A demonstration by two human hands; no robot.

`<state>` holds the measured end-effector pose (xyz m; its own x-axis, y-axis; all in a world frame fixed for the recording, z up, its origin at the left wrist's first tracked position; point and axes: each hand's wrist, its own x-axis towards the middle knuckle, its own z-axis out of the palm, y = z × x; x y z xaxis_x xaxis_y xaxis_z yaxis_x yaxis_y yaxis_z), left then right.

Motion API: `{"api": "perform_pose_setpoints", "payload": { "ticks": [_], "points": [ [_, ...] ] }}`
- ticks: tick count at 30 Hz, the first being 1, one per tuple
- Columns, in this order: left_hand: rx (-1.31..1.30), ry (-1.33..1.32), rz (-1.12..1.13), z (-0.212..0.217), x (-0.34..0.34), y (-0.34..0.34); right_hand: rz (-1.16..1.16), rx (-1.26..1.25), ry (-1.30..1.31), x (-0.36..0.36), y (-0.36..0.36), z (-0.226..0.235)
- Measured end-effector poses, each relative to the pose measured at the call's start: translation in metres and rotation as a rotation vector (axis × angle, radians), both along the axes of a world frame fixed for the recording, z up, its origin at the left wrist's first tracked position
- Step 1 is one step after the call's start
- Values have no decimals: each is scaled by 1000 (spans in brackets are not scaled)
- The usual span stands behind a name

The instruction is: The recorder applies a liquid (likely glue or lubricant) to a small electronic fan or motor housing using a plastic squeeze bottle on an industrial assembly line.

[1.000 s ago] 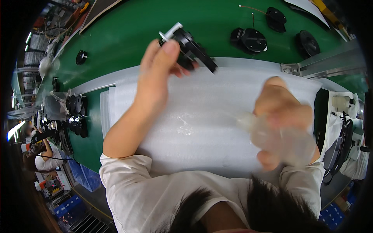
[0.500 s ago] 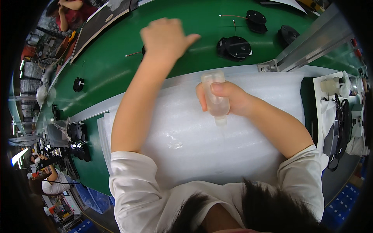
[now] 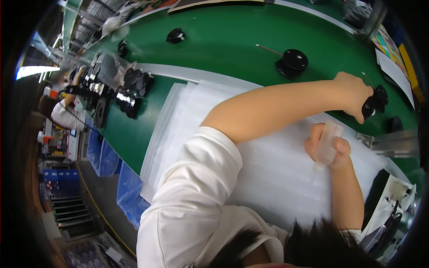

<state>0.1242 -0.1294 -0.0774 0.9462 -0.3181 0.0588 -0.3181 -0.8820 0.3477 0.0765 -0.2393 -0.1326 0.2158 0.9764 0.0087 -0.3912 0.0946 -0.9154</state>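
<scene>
My right hand (image 3: 342,152) is closed round a small translucent squeeze bottle (image 3: 328,143), held tilted with its nozzle end down, above white foam sheeting (image 3: 277,178). My left arm reaches across to the right over the sheeting. At its end, my left hand (image 3: 353,94) has its fingers curled at a black round part (image 3: 379,99) with a thin wire, on the green surface; the fingers partly hide it. Another black round part (image 3: 292,62) with a red wire lies farther left. A smaller black part (image 3: 175,35) sits at the far left.
A metal post (image 3: 395,144) stands on a bracket at the right, close to my left hand. Several black parts (image 3: 137,82) are gathered at the left. A white tray (image 3: 391,196) with black cables lies at the right edge. Another person (image 3: 65,114) works far left.
The view has swung, shifting the bench scene rightward. My left hand has left the red-wired black part and moved right to another black part. My right hand still holds the bottle.
</scene>
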Motion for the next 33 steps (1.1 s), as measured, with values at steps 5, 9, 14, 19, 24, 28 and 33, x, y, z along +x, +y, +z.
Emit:
{"api": "perform_pose_setpoints", "payload": {
  "ticks": [5, 9, 14, 19, 24, 28, 33],
  "points": [
    [45, -725, 381, 35, -97, 53, -35, 59, 43, 2, 4, 1],
    [97, -761, 547, 49, -168, 94, -66, 120, 110, 7, 1, -4],
    [535, -634, 968, 20, -237, 140, -98, 143, 63, 7, 4, -8],
    [653, -261, 1301, -3, -278, 179, -78, 150, 78, 5, 7, -4],
    [671, 74, 1493, -14, -278, 213, -122, 175, 13, 4, 7, -1],
    [596, -4, 1541, -21, -279, 227, -120, 162, 19, 5, 5, 0],
    [501, 83, 1590, -23, -283, 239, -85, 151, 28, 8, 5, -1]
  ]
}}
